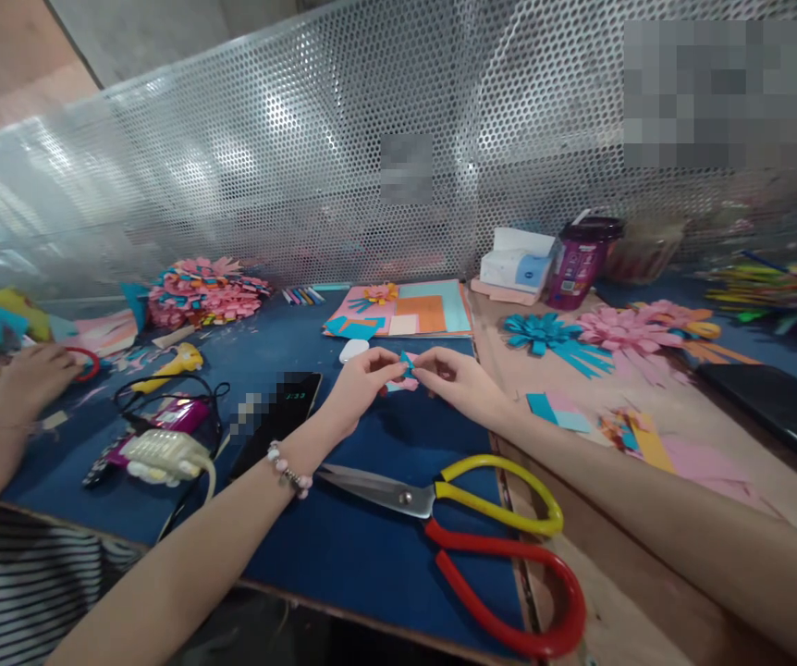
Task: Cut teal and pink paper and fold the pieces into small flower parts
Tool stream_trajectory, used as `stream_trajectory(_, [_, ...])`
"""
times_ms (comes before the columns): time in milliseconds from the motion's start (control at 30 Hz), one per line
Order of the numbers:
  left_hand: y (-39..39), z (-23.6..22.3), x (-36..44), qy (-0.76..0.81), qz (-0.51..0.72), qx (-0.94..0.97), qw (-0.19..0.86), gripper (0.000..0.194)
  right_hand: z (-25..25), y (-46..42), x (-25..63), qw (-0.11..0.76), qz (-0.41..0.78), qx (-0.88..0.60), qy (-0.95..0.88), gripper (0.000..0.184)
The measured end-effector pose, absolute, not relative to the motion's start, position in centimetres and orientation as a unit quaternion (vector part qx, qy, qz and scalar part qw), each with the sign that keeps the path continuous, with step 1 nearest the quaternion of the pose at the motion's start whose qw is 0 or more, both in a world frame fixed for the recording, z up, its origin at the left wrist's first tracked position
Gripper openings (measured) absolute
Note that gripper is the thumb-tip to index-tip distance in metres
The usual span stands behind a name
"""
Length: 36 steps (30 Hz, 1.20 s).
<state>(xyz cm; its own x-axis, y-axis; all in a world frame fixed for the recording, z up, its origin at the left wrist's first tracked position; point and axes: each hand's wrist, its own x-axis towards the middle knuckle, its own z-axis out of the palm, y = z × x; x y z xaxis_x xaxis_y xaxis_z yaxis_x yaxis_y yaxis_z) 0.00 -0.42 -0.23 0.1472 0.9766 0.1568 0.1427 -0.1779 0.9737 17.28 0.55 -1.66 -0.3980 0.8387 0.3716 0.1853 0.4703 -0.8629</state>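
My left hand (pixel 362 379) and my right hand (pixel 455 377) meet above the blue mat (pixel 343 546). Both pinch a small piece of teal and pink paper (pixel 407 366) between their fingertips. A beaded bracelet sits on my left wrist. Large scissors (pixel 468 518) with one yellow and one red handle lie closed on the mat just below my forearms, blades pointing left.
A black phone (pixel 286 407) and a tangle of charger and cables (pixel 163 444) lie at left. Another person's hand (pixel 28 375) rests at far left by red scissors. Paper flowers (pixel 204 289), coloured sheets (pixel 405 310), a tissue box (pixel 518 261) and a purple cup (pixel 579 261) stand before the perforated metal screen.
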Motion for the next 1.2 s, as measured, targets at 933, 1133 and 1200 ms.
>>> stream_trajectory(933, [-0.17,0.06,-0.34,0.453,0.443,0.646,0.426,0.022,-2.16,1.29,17.24,0.423,0.332,-0.343,-0.770,0.020])
stream_trajectory(1133, [-0.59,0.24,0.03,0.434,0.428,0.618,0.496,0.025,-1.94,1.23,17.19,0.428,0.322,-0.340,-0.773,0.017])
stream_trajectory(1200, [-0.62,0.16,0.04,0.426,0.427,0.613,0.510,0.025,-1.79,1.14,17.17,0.427,0.320,-0.340,-0.775,0.016])
